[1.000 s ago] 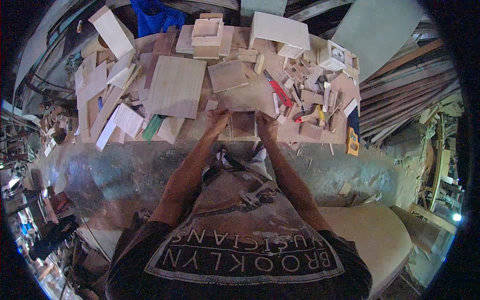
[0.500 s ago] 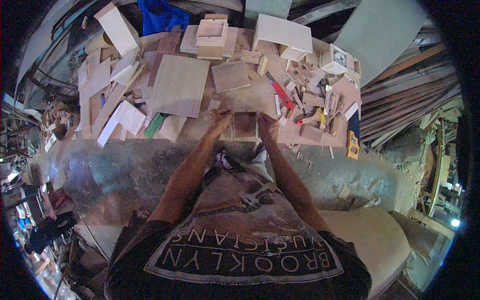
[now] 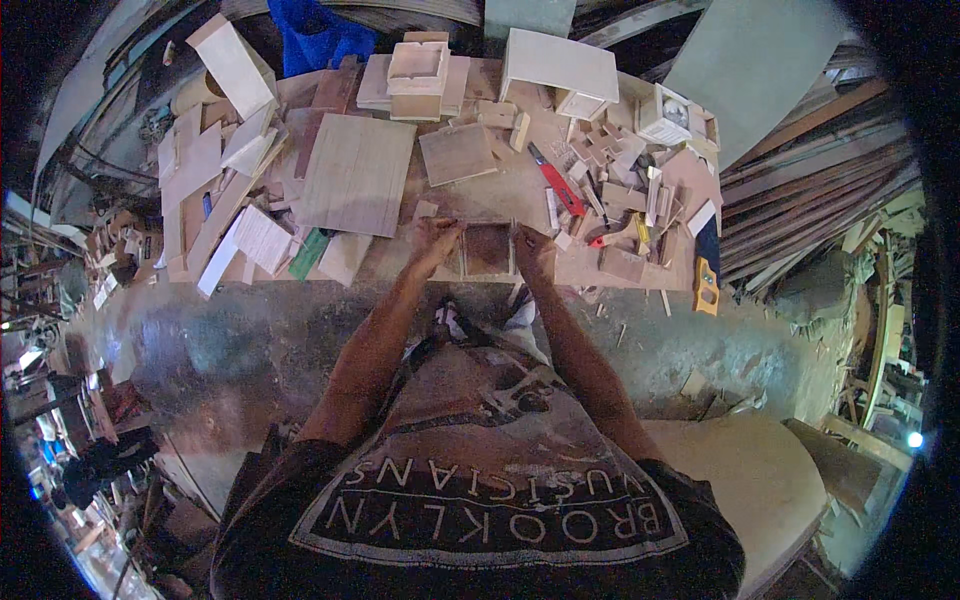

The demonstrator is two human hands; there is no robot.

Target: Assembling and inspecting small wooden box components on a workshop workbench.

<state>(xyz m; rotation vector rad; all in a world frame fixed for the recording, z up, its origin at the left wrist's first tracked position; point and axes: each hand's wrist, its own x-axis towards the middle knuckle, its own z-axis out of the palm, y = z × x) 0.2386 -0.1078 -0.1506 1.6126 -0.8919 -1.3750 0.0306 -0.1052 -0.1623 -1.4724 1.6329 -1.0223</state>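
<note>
Pale wood makes up one small frame (image 3: 488, 277), held low over the near edge of the tabletop (image 3: 390, 265); taking it as the centre of a clock, the left hand (image 3: 435, 243) is at nine and the right hand (image 3: 535, 250) at three. Both hands are apart from each other, each closed on its own side of the frame near the far corners. Three boxes stand beyond: one stacked upright box (image 3: 417, 75) between eleven and twelve, one long pale box (image 3: 560, 65) between twelve and one, one open-fronted box (image 3: 663, 115) at two. One square panel (image 3: 458, 153) lies near twelve, one large board (image 3: 357, 175) at ten, one green piece (image 3: 308, 253) at nine, well past the left hand. One red tool (image 3: 557, 180) points between one and two; one yellow handle (image 3: 706, 285) sits just past three.

Fingertips are blurred and partly hidden, and whether the frame has a base is unclear. Offcuts (image 3: 622, 263) past two o'clock overlap too much to count. The round shape inside the open-fronted box is hard to identify. One blue sheet (image 3: 320, 40) at eleven is cut off by the top edge.
</note>
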